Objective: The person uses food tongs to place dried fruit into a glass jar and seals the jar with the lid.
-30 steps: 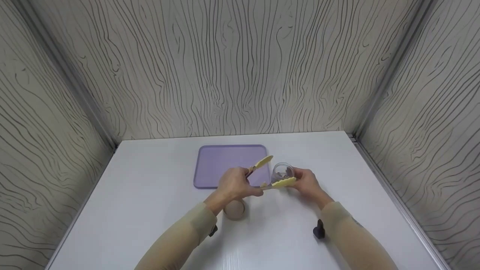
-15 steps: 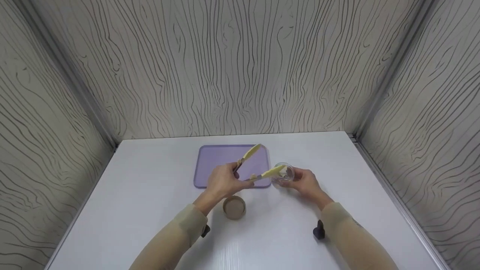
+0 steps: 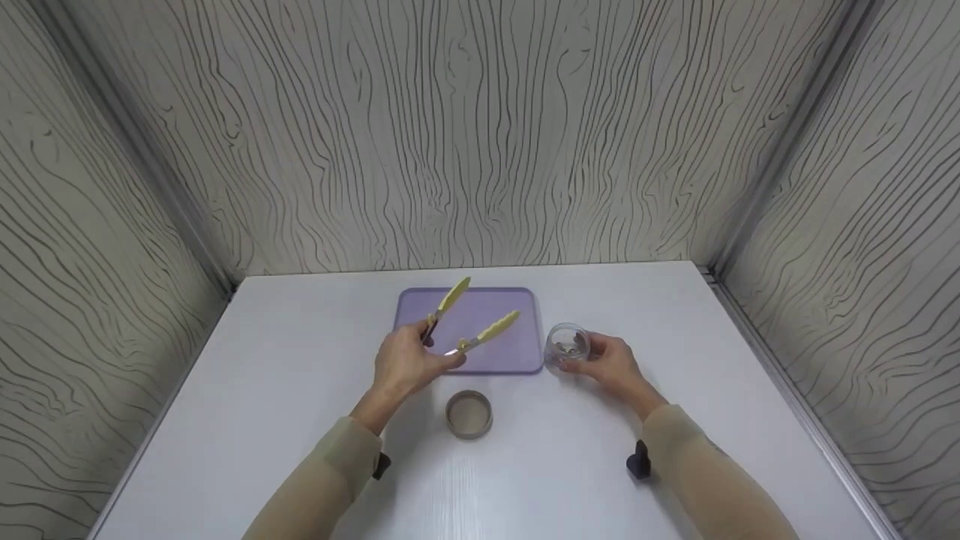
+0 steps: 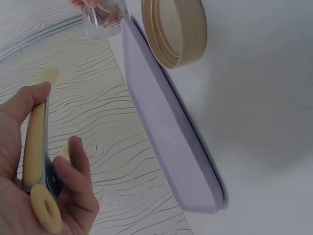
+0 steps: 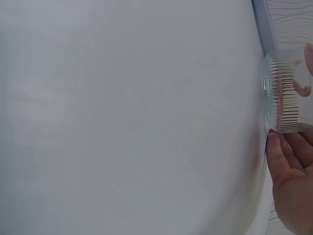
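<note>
My left hand holds a pair of tongs with yellow tips and yellow grips, thumb on one arm and fingers on the other. The tongs' arms are spread, and nothing shows between their tips above the purple tray. My right hand grips a small clear glass jar by its side, just right of the tray. In the right wrist view the jar has a ribbed lower part and small brownish bits inside; what they are is unclear.
A shallow round tan piece like a lid lies on the white table in front of the tray. Panels with a wood-grain pattern enclose the back and both sides.
My left hand has moved left with the tongs, away from the jar to over the tray, uncovering the tan piece. The right hand and jar have stayed in place.
</note>
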Action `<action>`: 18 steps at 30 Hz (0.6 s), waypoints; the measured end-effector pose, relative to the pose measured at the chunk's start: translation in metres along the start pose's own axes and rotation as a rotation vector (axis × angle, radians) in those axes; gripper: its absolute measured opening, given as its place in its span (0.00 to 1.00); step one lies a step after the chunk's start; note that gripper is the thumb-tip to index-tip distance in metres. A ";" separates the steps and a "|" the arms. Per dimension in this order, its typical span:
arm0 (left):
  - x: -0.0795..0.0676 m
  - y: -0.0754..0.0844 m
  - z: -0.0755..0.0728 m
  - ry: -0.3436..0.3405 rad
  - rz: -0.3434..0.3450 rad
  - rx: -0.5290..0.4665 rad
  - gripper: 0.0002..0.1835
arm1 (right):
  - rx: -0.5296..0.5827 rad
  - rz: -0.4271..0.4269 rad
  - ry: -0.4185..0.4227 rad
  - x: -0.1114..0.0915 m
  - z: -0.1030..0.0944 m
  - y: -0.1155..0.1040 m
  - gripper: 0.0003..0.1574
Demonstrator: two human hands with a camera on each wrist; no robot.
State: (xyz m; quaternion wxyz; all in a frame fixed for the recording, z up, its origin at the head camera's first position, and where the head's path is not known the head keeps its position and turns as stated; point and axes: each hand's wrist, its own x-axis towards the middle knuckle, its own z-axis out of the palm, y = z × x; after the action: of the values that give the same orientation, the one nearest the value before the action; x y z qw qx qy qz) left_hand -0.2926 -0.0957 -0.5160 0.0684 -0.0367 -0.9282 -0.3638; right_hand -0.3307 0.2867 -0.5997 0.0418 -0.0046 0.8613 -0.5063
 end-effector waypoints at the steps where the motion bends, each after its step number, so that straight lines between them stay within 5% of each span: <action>1: 0.000 -0.003 -0.001 0.010 -0.012 0.001 0.38 | -0.002 0.003 0.001 0.000 0.000 0.000 0.52; 9: 0.003 -0.026 -0.011 0.062 -0.109 -0.001 0.43 | 0.019 -0.005 0.019 0.000 0.004 0.000 0.60; 18: 0.010 -0.059 -0.022 0.156 -0.109 0.023 0.39 | 0.032 0.002 0.046 0.001 0.010 0.003 0.61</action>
State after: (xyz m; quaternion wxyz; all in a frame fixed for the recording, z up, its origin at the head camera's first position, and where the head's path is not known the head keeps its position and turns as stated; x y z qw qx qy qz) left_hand -0.3070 -0.1539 -0.5380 0.1209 0.0433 -0.9248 -0.3581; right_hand -0.3303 0.2793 -0.6070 0.0226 0.0083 0.8539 -0.5199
